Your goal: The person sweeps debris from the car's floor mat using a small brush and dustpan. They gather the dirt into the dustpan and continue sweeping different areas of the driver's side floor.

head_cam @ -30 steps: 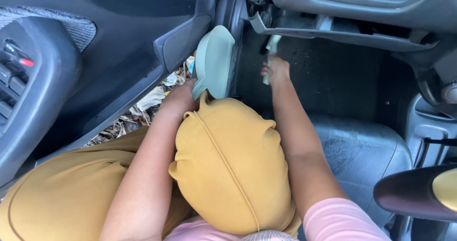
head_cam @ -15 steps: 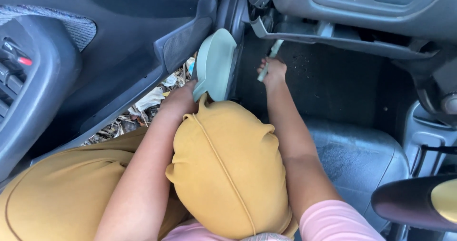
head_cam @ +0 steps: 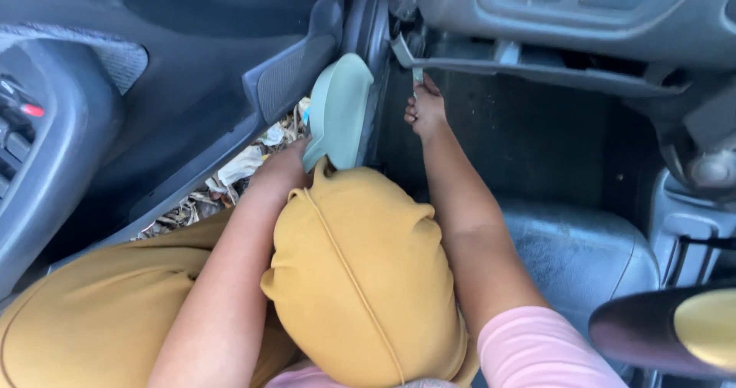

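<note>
My left hand grips the lower edge of a pale green dustpan, which stands upright against the door sill. My right hand reaches far into the footwell and is closed on the pale green handle of a small brush; the brush head is hidden under the dashboard edge. My knee in mustard-yellow cloth sits between both forearms. A pink sleeve covers my right upper arm.
The open car door panel fills the left. Dry leaves and paper litter lie on the ground outside the sill. A black floor mat lies under the grey dashboard. A dark rounded object with a yellow patch juts in at lower right.
My right hand has pushed the brush farther forward, up under the dashboard edge. The left hand and dustpan have stayed in place by the sill.
</note>
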